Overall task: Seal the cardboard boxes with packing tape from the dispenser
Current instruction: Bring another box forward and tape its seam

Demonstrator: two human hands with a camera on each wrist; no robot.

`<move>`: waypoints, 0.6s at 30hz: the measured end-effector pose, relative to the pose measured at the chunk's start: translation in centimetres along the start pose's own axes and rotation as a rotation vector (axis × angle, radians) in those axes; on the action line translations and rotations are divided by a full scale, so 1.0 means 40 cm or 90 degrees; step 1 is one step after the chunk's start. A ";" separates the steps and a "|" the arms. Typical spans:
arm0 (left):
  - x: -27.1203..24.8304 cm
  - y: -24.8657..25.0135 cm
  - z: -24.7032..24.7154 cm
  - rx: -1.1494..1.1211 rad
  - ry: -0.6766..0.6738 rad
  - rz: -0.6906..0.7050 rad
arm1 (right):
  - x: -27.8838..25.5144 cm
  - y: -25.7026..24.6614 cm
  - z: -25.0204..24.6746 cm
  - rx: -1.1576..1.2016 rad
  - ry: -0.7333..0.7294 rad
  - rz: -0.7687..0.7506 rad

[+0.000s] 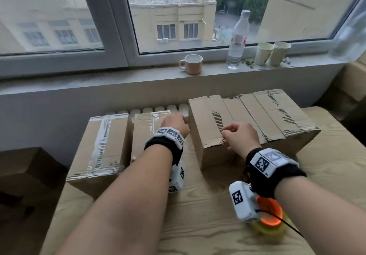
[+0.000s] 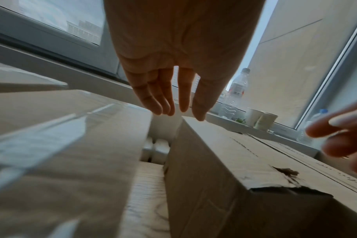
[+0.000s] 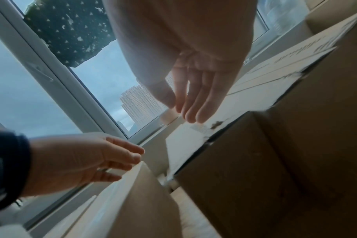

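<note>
Three cardboard boxes stand on the wooden table. The left box and the middle box carry clear tape along their top seams. The big right box has bare flaps with torn strips. My left hand hovers with straight fingers over the gap between the middle box and the big box. My right hand is at the big box's near-left top edge, fingers relaxed and holding nothing. An orange and yellow tape dispenser lies on the table under my right wrist.
On the window sill stand a mug, a water bottle and two paper cups. A white radiator runs behind the boxes. A dark box sits left of the table, more cartons at right.
</note>
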State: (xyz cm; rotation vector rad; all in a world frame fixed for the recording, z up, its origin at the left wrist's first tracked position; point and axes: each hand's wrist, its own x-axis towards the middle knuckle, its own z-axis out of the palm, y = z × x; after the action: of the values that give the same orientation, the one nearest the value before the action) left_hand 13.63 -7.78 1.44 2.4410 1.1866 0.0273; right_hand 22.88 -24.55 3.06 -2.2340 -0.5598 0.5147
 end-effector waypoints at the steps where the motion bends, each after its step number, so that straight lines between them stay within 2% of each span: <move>1: 0.015 0.021 0.008 0.007 0.000 0.007 | 0.010 0.018 -0.013 -0.033 0.015 0.002; 5: 0.097 0.086 0.036 0.028 0.010 0.005 | 0.047 0.073 -0.047 -0.208 0.027 -0.024; 10: 0.210 0.171 0.062 0.056 0.015 0.001 | 0.074 0.100 -0.040 -0.417 -0.063 -0.209; 13: 0.273 0.202 0.089 0.090 0.003 0.022 | 0.092 0.118 -0.026 -0.428 -0.111 -0.243; 18: 0.344 0.204 0.137 0.125 -0.063 0.035 | 0.114 0.142 -0.025 -0.410 -0.113 -0.257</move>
State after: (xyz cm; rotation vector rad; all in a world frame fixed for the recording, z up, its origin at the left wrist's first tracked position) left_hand 29.54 -3.84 -2.69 2.6109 1.1250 -0.2005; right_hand 28.48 -26.15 -1.44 -2.5704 -1.3948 0.3511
